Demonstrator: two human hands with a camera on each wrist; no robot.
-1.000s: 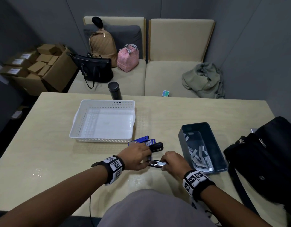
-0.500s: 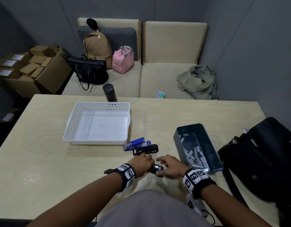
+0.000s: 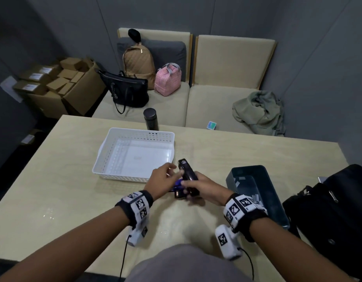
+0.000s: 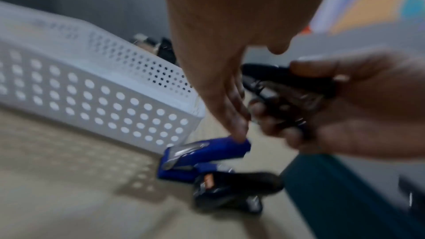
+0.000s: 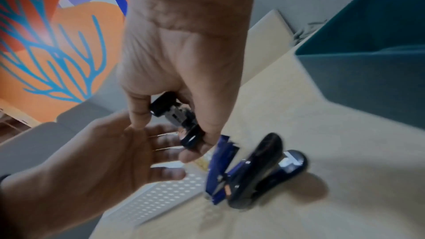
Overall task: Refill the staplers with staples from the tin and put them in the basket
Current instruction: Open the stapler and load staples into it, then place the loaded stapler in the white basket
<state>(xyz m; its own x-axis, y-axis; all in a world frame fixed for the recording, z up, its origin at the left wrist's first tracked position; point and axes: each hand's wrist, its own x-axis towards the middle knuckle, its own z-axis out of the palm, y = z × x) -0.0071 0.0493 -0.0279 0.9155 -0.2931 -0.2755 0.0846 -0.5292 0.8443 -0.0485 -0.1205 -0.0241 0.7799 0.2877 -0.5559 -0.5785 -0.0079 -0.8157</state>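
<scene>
An office meeting booth: grey padded wall panels [image 3: 298, 47] enclose a beige cushioned bench [image 3: 206, 102] and a pale wooden counter [image 3: 64, 190]. Handbags [image 3: 127, 88] and a backpack [image 3: 138, 62] sit on the bench, beside an open cardboard carton [image 3: 78, 92] of small labelled boxes [image 3: 36, 75].

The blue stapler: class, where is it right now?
In the left wrist view, the blue stapler lies on the table beside the white basket's near corner.

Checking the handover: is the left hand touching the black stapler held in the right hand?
Cannot tell. In the right wrist view the left hand lies open right beside the black stapler gripped by the right hand, but blur hides any contact.
</scene>
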